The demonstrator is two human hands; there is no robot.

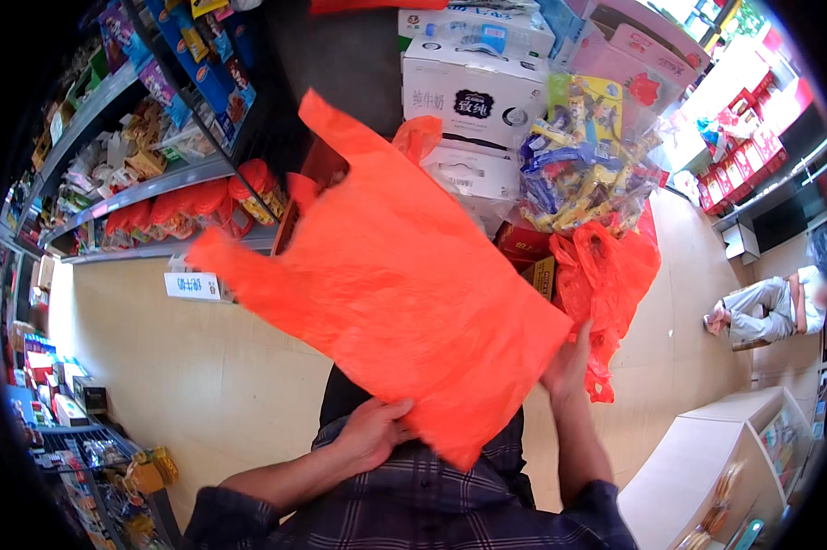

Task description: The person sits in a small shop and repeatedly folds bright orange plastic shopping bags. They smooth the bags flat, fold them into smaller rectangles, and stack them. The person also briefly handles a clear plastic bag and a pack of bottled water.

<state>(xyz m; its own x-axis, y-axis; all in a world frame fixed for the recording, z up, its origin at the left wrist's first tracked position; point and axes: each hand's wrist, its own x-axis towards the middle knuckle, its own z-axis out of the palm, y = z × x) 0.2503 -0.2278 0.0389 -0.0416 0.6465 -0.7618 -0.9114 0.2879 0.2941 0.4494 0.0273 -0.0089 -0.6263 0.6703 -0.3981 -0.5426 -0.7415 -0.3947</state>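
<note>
A flat orange-red plastic carrier bag (400, 275) stretches out before me, its two handle loops pointing up and to the left. My left hand (372, 434) grips its lower edge, thumb on top and fingers hidden beneath. At the bag's right corner my right hand (566, 364) pinches the plastic, partly hidden behind it. Just beyond the right hand hangs a crumpled red plastic bag (609, 275). Above that lies a clear bag of wrapped snacks (582, 172), beside stacked white milk cartons (475, 89).
Shelves (138, 179) with packaged snacks stand at the left. A small white carton (193, 286) rests on the floor by them. On the right, a person (774, 309) sits near the wall. A white cabinet (688, 447) stands at the lower right. An empty plastic bottle (479, 34) lies on the cartons.
</note>
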